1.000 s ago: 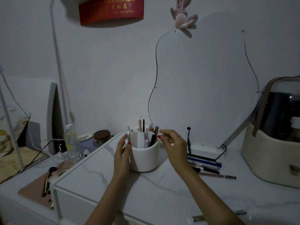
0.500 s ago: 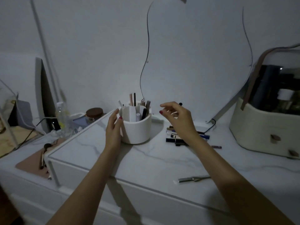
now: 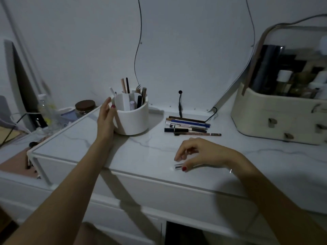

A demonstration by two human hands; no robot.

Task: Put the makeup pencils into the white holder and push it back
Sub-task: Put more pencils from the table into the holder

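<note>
A round white holder (image 3: 134,119) with dividers stands on the marble dresser top, several pencils and tubes upright in it. My left hand (image 3: 106,117) rests flat against its left wall, fingers up along the rim. To the right of the holder lies a row of several makeup pencils (image 3: 189,126), side by side. Nearer the front edge lies a silver pencil (image 3: 177,166); my right hand (image 3: 200,153) hovers over it with the thumb and fingertips touching it, most of its length hidden under the palm.
A cream cosmetics case (image 3: 279,114) with a clear lid stands at the right. A large mirror (image 3: 194,50) leans on the wall behind, with a black cable (image 3: 180,105). A brown-lidded jar (image 3: 85,105) and a bottle (image 3: 43,106) sit on the lower shelf at the left.
My right hand came down from beside the holder's rim to the silver pencil near the front edge. The left hand stayed on the holder. The camera tilted downward.
</note>
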